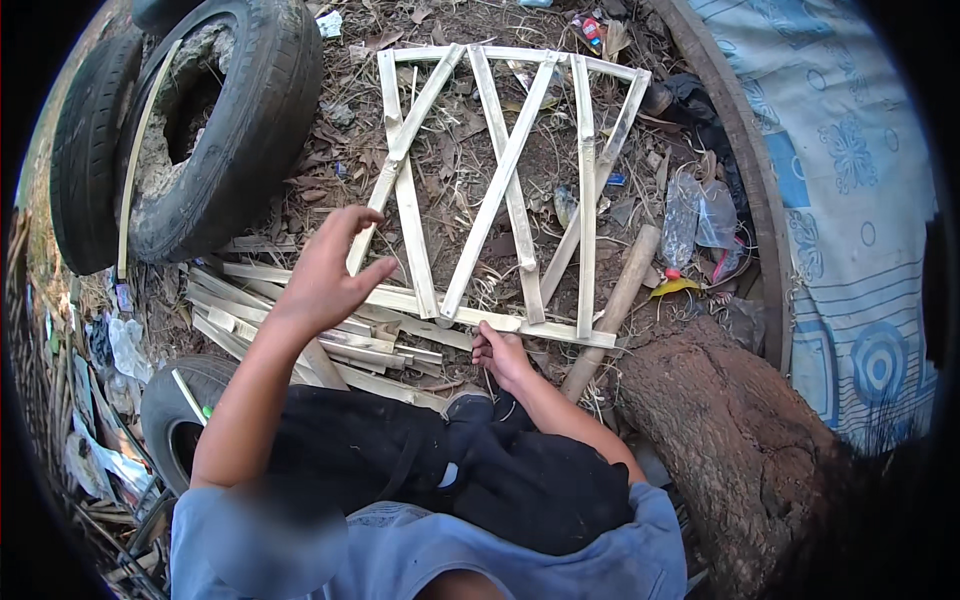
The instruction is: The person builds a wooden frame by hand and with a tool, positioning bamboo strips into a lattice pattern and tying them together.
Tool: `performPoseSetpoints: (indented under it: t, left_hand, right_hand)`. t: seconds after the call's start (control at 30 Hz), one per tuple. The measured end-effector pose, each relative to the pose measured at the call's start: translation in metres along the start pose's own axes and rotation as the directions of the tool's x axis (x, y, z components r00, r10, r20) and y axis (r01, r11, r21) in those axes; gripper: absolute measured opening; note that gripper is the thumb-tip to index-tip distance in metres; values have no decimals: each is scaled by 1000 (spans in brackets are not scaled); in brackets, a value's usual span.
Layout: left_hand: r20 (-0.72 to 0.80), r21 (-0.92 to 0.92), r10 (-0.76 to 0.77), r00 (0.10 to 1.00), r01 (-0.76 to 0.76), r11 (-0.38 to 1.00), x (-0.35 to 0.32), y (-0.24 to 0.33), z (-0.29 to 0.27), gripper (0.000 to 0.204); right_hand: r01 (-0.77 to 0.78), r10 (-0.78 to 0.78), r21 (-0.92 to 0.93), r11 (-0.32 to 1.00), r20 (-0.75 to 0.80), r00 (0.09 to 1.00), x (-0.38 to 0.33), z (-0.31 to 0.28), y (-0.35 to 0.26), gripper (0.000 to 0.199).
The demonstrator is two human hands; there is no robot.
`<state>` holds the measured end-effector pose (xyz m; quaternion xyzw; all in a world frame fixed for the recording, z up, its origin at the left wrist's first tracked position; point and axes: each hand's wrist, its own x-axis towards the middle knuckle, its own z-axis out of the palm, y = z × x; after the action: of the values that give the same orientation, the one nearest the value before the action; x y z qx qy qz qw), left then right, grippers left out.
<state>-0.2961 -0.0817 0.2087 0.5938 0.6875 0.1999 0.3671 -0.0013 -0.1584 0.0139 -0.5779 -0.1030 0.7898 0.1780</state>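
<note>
My left hand [325, 270] spread wide over one pale split-bamboo lattice frame [500, 190], my right hand [498, 352] pinching its near rail, loose flat slats [300, 320] below left hand, two worn rubber tyres [190, 130] beyond

— Where are we here?

— Outdoors, a rough yard workspace on bare ground [470, 160], strewn with dry leaves and scraps of litter.

— What gives it away?

— Old tyres [215, 120] are stacked at the left, a heap of split bamboo strips [300, 320] lies on the dirt, and a lattice frame of bamboo slats [500, 180] rests flat on the soil. A thick tree trunk [730, 440] sits at the right, beside a patterned blue cloth [850, 200] and a crumpled plastic bottle [695, 215].
</note>
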Motion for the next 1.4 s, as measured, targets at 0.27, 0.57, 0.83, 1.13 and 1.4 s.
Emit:
performPoseSetpoints:
  t: [0.27,0.57,0.83,1.13,1.4]
  left_hand:
    - [412,329,-292,863,158,931,-96,-51,106,55]
    - [395,265,-179,901,74,961,-80,-53,120,46]
    - [466,312,-205,861,57,948,-86,-42,126,51]
    - [538,-405,-248,806,505,762,-80,-50,145,60]
    - [626,-361,-203,753,511,780,-80,-43,141,41]
  right_hand:
    - [-24,24,7,1000,76,997,-20,-7,-6,33]
    - [177,-154,248,953,-108,982,-56,-56,-10,22]
    - [188,-166,235,954,-110,980,-51,-67,-10,16]
    - [185,-191,231,955,4,982,-69,-58,-19,16]
    - [250,-245,220,943,-49,968,-76,-52,-25,19]
